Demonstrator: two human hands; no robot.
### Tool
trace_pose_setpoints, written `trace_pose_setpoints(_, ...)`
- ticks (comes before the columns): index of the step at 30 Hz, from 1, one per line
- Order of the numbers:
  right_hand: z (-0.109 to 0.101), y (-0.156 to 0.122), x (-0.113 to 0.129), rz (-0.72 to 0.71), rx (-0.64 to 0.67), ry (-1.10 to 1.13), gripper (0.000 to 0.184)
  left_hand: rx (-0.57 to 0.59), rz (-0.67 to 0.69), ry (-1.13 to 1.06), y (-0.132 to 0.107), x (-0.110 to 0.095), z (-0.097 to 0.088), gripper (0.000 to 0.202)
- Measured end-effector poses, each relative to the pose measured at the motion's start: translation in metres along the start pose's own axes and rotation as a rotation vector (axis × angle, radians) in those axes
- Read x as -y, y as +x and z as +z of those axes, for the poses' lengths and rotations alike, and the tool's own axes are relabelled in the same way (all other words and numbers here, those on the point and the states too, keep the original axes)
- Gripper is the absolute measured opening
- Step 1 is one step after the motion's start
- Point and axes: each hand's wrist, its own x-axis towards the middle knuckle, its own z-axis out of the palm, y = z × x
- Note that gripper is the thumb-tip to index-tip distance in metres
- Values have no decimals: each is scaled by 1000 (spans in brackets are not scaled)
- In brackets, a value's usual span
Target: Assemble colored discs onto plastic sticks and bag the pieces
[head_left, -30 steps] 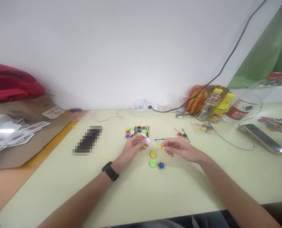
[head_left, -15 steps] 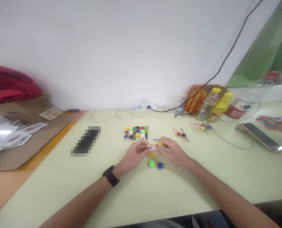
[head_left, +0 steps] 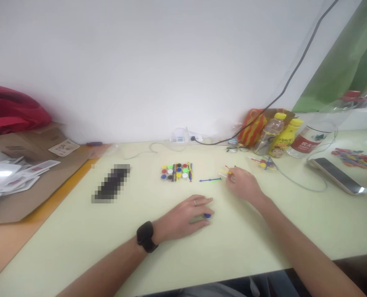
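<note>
My left hand [head_left: 189,215] is spread low over the table, its fingers apart around a small blue disc [head_left: 207,215]. The disc shows between the thumb and the fingers; I cannot tell whether they touch it. My right hand [head_left: 244,184] is closed at the fingertips, farther right, on thin plastic arrows. The tips of a white arrow [head_left: 222,174] and a yellow arrow stick out on its left side, and a bit of red shows by the fingers. Between the hands lies a blue arrow [head_left: 210,180] with a green one beside it.
Rows of coloured discs [head_left: 179,170] with thin sticks lie behind my left hand. Drink bottles [head_left: 290,138], glasses [head_left: 237,149], a phone [head_left: 338,176] and a bag of coloured pieces [head_left: 263,163] are at the right. A box [head_left: 25,142] stands left.
My hands have parted. The right has carried the white and yellow arrows right, to where the red and black ones lay. The left has come down over the discs, hiding the yellow and green ones.
</note>
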Motion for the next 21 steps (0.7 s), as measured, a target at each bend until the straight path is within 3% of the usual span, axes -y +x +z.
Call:
trace_pose_setpoints(5, 1, 1, -6, 69, 23, -73, 10, -33, -28, -42, 0, 8, 2, 28)
trace_pose_setpoints(11, -9, 1, -3, -3, -61, 109, 12, -79, -45, -41, -5, 5, -9, 61)
trace_pose_setpoints(13, -16, -1, 3, -115, 32, 273, 15, -89, -39, -62, -6, 6, -17, 65)
trace_pose_setpoints(17, -29, -11, 20, -366, 406, 536, 21, -88, -59, -90, -7, 14, -28, 60)
trace_pose_setpoints(21, -28, -22, 35, -437, 566, 615, 28, -62, -95, -107, -4, 25, -29, 55)
